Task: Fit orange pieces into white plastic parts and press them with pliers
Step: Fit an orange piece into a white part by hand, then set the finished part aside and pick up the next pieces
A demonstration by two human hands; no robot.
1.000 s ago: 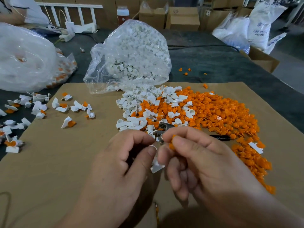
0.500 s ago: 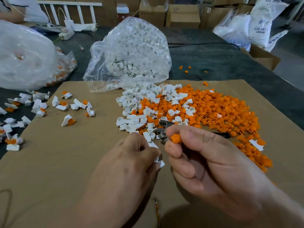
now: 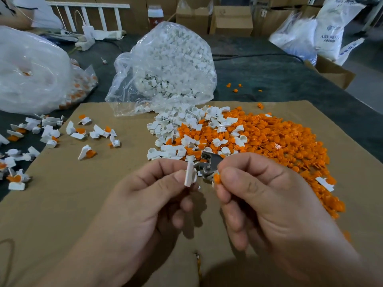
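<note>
Both hands are up over the near middle of the cardboard sheet (image 3: 62, 204), which is plain brown, flat and matte. The left hand (image 3: 145, 204) pinches a small white plastic part (image 3: 189, 176) between thumb and fingers; it looks smooth and hard, with a flat tab standing upright. The right hand (image 3: 259, 204) has its fingers curled and pinches a little rounded orange piece (image 3: 216, 179) at the fingertips, just beside the white part but not in it yet. Right behind the fingertips, toward the sheet's middle, you can see the dull grey metal head of the pliers (image 3: 209, 164); the handles are hidden. The right half of the sheet is covered by a big loose heap of orange pieces (image 3: 279, 141), with a smaller heap of white parts (image 3: 172, 125) mixed in at its left side. At the sheet's far edge sits a crinkly clear plastic bag (image 3: 165, 65) stuffed with more white parts, spilling onto the sheet. Along the left edge, white parts with orange fitted in (image 3: 87, 131) lie scattered. Past that edge there's a cloudy plastic bag (image 3: 31, 69), contents hard to make out.
</note>
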